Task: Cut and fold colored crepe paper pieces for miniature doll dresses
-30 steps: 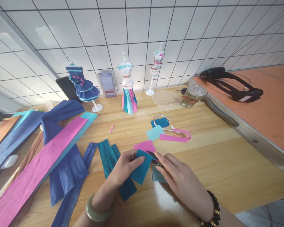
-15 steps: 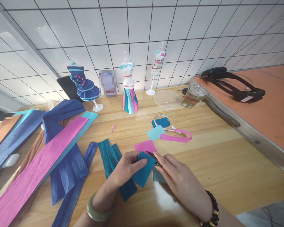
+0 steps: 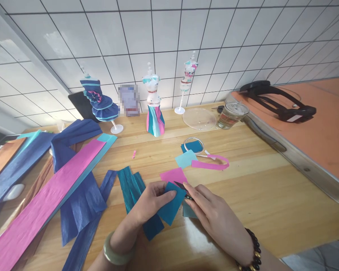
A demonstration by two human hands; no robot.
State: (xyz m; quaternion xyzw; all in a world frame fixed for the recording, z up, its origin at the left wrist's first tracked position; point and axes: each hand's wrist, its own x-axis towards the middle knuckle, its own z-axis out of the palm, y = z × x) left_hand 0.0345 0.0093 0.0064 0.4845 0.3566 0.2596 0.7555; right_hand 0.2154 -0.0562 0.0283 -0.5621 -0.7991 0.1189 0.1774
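My left hand (image 3: 155,201) pinches a teal piece of crepe paper (image 3: 171,210) between thumb and fingers. In my right hand (image 3: 214,212) is a small pair of dark scissors (image 3: 181,186), its blades parted around the upper right edge of the teal piece. Most of the scissors' handle is hidden by my fingers. Just beyond lie a pink paper piece (image 3: 173,175) and a light blue one (image 3: 185,160). Under my left wrist runs a folded dark teal strip (image 3: 130,188). A greyish-teal piece (image 3: 188,210) shows partly beneath my right hand.
Three small dress forms stand at the back: one in a blue dress (image 3: 97,99), one in a striped skirt (image 3: 155,122), one mostly bare (image 3: 188,75). A tape roll (image 3: 202,143), a pink strip (image 3: 210,164), a clear disc (image 3: 199,119) and a glass jar (image 3: 233,114) lie rightward. Long paper strips (image 3: 45,195) cover the left.
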